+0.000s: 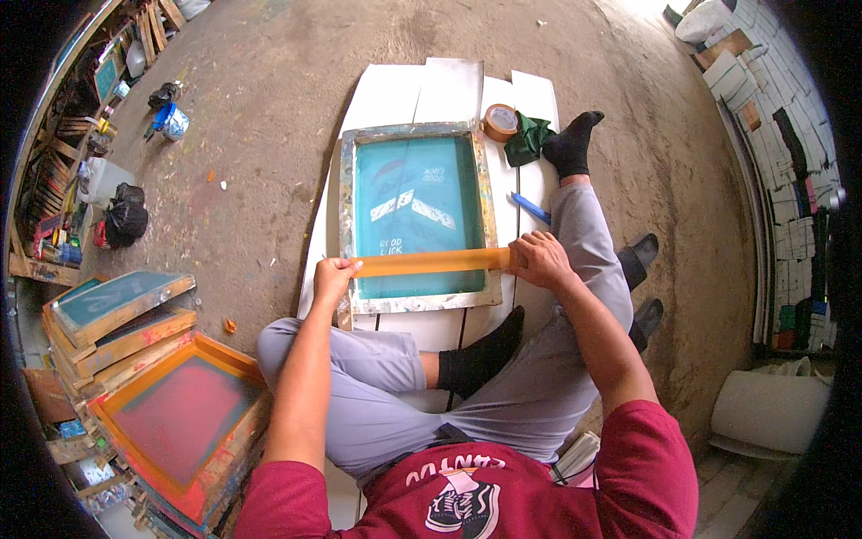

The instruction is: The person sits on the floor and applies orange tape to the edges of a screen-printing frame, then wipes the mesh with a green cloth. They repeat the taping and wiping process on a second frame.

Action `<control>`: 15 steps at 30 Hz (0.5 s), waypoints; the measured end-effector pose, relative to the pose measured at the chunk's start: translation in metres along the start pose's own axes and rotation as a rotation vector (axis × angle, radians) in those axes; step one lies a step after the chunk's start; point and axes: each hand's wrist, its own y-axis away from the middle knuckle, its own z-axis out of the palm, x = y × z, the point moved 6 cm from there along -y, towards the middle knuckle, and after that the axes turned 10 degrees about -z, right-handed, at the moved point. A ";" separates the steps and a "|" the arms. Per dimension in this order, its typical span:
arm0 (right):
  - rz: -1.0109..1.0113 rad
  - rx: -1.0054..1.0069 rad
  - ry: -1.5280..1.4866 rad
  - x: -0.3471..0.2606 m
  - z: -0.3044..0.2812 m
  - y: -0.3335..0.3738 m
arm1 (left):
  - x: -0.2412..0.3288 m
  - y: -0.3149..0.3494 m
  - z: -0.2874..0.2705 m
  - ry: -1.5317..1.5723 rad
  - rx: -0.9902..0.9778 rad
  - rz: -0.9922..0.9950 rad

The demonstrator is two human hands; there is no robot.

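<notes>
A strip of brown packing tape (431, 262) is stretched level across the lower part of a screen-printing frame (490, 211). My left hand (336, 277) pinches the strip's left end beside the frame's left bar. At the right bar, my right hand (539, 258) is closed round the other end of the tape; anything more inside those fingers is hidden. The frame lies flat with a teal mesh (417, 220) bearing pale printed shapes. Whether the tape touches the mesh, I cannot tell.
White boards (386, 94) lie under the frame. Past its upper right corner are a tape roll (500, 122) and a dark green cloth (528, 141). A blue cutter-like tool (530, 207) rests by my right leg. Stacked screen frames (126, 310) stand at the left, near a blue bucket (171, 121).
</notes>
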 end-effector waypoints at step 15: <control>-0.044 -0.147 0.338 -0.027 0.018 -0.008 | 0.001 0.005 -0.005 -0.221 0.135 0.036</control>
